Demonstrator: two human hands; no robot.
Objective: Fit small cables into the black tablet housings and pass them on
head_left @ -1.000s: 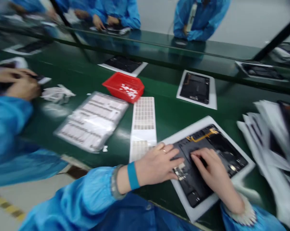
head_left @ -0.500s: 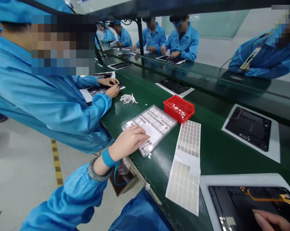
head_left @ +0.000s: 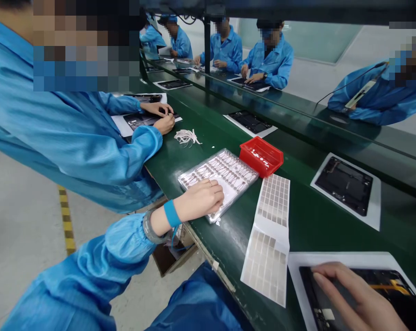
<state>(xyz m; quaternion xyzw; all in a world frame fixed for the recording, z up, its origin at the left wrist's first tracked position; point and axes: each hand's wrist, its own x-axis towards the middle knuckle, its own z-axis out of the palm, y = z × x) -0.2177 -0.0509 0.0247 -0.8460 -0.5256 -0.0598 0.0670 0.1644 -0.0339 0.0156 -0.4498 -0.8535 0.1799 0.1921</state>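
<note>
My left hand (head_left: 203, 198), with a blue band at its wrist, rests over the near part of a clear plastic tray (head_left: 240, 194). Its fingers are curled down together and hide whatever is under their tips. Rows of small roundish parts with thin wire loops (head_left: 216, 166) lie in the tray. At the lower right, my right hand (head_left: 361, 294) is above a black device panel (head_left: 345, 276) with an orange flex cable (head_left: 389, 288). Its thumb and forefinger come together near the panel's upper left corner; anything between them is too small to make out.
A red bin (head_left: 262, 156) with white bits stands behind the tray. Right of the tray lies a sticker sheet (head_left: 268, 257). Another black panel (head_left: 345, 184) lies on white paper farther back. At left, a co-worker's hands (head_left: 163, 120) work beside a heap of white strips (head_left: 187, 137).
My right hand has come farther into view, moving left and up over the black panel. My left hand has moved slightly right over the tray, its fingers more curled. The view has shifted a little.
</note>
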